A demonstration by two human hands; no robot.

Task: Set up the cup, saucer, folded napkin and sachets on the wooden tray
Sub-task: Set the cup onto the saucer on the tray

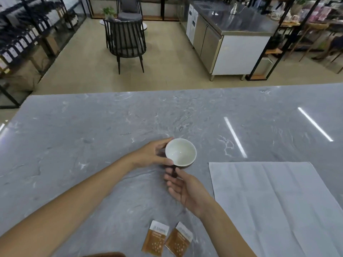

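A white cup [180, 152] with a dark outside hangs above the grey marble counter [92, 138]. My left hand [155, 154] grips its rim and side from the left. My right hand [182, 190] is just below it, fingers curled at the dark handle. Two brown sachets [156, 238] [179, 239] lie side by side near the counter's front edge. A white napkin [274, 201] lies unfolded and flat at the right. A brown wooden edge [105, 254], possibly the tray, peeks in at the bottom. I see no saucer.
Beyond the counter's far edge stand a dark slatted chair [126, 43], a steel-topped cabinet [228, 43] and shelving at both sides.
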